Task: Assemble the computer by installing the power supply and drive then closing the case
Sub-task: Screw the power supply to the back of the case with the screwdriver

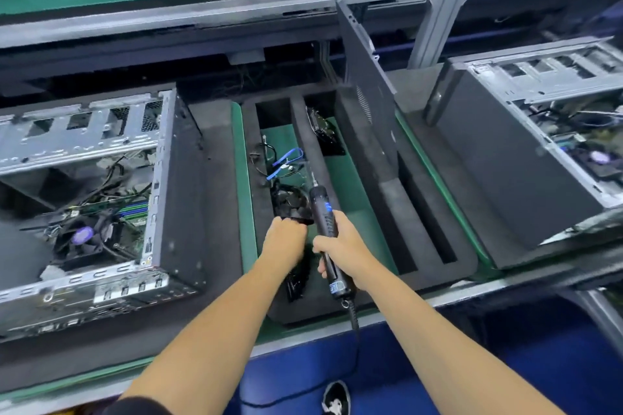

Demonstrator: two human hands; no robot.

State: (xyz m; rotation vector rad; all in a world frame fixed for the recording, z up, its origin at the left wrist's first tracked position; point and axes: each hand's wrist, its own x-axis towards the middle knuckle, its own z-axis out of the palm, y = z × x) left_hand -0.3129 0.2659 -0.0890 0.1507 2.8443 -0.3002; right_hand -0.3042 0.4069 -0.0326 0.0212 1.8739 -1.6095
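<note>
While my right hand (pixel 340 242) stays out of the picking, wrapped firmly around the barrel of the electric screwdriver (pixel 328 239) with its bit angled up and away from me, my left hand (pixel 285 237) is the one down in the foam tray (pixel 435 266); its fingers are curled over the near edge of a dark, bulky part with a round fan-like face (pixel 288 200), which I take to be the power supply, though blur keeps me from being sure; that part lies in the tray's left slot, directly beyond my left knuckles, its long axis running away from me along the slot; loose cables (pixel 283 162) sit just past it, and a second dark component (pixel 322 131), perhaps the drive, leans in the next slot; the open computer case (pixel 101 178) lies well to the left, so the lift must swing leftward; the side panel (pixel 367 87) stands upright in a right-hand slot.
</note>
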